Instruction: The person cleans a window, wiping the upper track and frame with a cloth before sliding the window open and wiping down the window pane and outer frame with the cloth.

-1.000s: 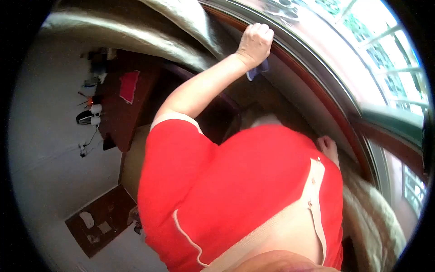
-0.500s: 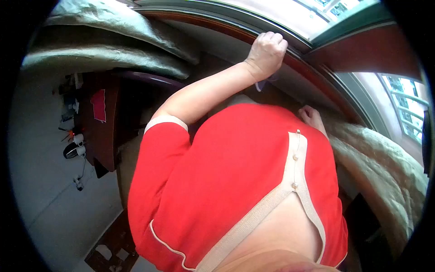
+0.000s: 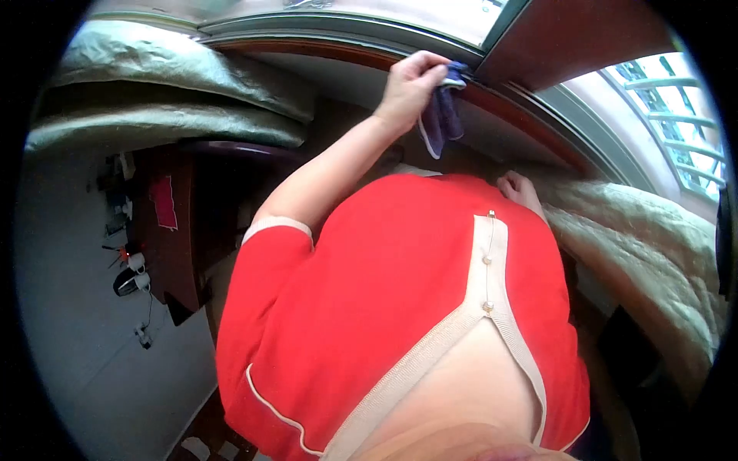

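My left hand (image 3: 411, 88) reaches out to the window sill, its fingers pinched on a purple-blue cloth (image 3: 443, 123) with a pale edge. The cloth hangs down from the fingertips, and its top lies close to the window track (image 3: 503, 88). Beyond my red cardigan (image 3: 400, 261), my right hand (image 3: 520, 189) is low at the right with its fingers curled in. Part of it is hidden behind my body, and I cannot see what, if anything, is in it. A pale shiny curtain (image 3: 615, 238) is beside that hand.
Another gathered curtain (image 3: 184, 69) hangs at the upper left. A reddish-brown desk (image 3: 165, 253) with a pink-red item (image 3: 164, 201) stands at the left, near plugs and cords (image 3: 138, 276) by the wall. A barred window (image 3: 673, 115) is at the upper right.
My left hand has shifted left along the sill and turned, so the cloth, mostly hidden behind it before, now hangs in plain sight. My right hand stays low and curled. The view has shifted slightly.
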`<state>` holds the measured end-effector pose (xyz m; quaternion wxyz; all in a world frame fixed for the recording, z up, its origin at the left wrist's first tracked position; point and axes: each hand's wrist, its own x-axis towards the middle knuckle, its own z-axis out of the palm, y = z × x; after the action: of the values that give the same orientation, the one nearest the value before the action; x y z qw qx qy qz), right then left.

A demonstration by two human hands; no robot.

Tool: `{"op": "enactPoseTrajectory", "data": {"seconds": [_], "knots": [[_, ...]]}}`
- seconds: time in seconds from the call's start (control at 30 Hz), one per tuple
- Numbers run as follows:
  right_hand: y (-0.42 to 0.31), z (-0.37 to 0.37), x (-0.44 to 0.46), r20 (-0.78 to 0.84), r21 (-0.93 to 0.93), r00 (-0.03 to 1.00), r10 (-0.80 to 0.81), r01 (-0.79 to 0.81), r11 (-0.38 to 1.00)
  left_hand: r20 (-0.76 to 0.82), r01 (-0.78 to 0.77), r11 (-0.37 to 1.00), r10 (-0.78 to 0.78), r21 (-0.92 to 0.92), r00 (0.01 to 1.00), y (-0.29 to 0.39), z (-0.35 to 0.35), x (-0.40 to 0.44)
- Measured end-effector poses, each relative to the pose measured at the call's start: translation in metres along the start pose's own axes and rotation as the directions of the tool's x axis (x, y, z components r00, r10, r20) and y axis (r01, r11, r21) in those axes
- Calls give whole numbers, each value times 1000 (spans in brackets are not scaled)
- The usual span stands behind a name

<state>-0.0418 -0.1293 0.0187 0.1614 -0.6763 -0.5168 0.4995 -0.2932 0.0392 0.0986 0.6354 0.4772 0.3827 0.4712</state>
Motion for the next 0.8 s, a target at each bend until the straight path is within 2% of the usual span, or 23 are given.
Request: {"op": "enactPoseTrajectory", "data": {"seconds": [0.03,0.07,0.1,0.13,0.2,0.23,0.3,0.33,0.43,0.5,0.53,0.6,0.63,0.67,0.7,0.73,0.8], "knots": [[-4,-1,1,-3,5,1000,4,-4,1000,8,83,978,-83,-193,997,4,-6,-4],[-11,-4,3,37,112,999,21,-25,993,27,159,912,-161,-377,987,7,-12,-8],[-20,-7,4,81,215,996,34,-51,975,40,177,869,-179,-461,983,2,-18,-10],[-37,-10,5,84,214,996,36,-53,975,37,178,868,-182,-463,983,1,-22,-13],[-78,-7,10,-21,269,950,-313,307,913,184,256,783,-183,-567,966,3,-28,-16],[-90,1,21,-16,269,948,-319,312,911,183,255,777,-181,-575,966,1,-32,-15],[-114,12,37,-12,221,843,-538,527,820,185,253,770,-177,-586,967,6,-32,-18],[-130,14,39,11,79,805,-593,591,803,191,255,762,-174,-595,966,11,-31,-20],[-153,25,51,-30,-34,778,-627,627,779,124,194,792,-149,-579,981,18,-40,-21],[-165,23,56,172,99,860,-480,469,877,41,121,827,-118,-548,992,18,-55,-20],[-168,23,57,187,97,855,-484,474,875,-5,92,842,-111,-532,994,18,-64,-20],[-173,24,59,168,443,891,-423,315,839,-104,54,851,-127,-522,986,20,-81,-19],[-178,24,58,117,514,897,-427,313,798,-145,38,875,-122,-482,982,22,-87,-20],[-186,20,59,52,457,865,-498,423,782,-184,23,897,-116,-441,976,23,-93,-21],[-195,18,62,-62,297,757,-650,636,712,-195,16,896,-114,-444,974,26,-96,-24],[-205,17,66,-142,109,599,-788,800,589,-239,-11,918,-92,-395,967,28,-99,-25],[-220,16,66,-168,56,617,-768,784,618,-288,-43,938,-61,-343,956,31,-113,-27]]}}
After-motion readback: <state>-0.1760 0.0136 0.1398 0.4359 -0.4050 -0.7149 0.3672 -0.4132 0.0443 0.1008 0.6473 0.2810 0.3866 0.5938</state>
